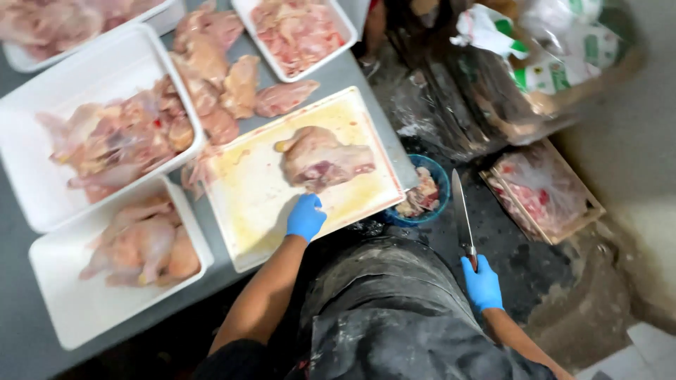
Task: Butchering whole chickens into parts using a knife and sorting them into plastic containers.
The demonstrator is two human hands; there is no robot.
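Two blue-gloved hands are seen: the left hand (305,217) is laid on the cutting board (246,190) at the table's (21,331) near edge, just below a raw chicken (320,156) lying mid-board, its fingers curled loosely and holding nothing. The right hand (482,283) is held off the table over the dark floor (521,246), its fingers closed around the handle of a knife (461,211) pointed away. White trays (42,260) of chicken pieces are ranged along the table's left side.
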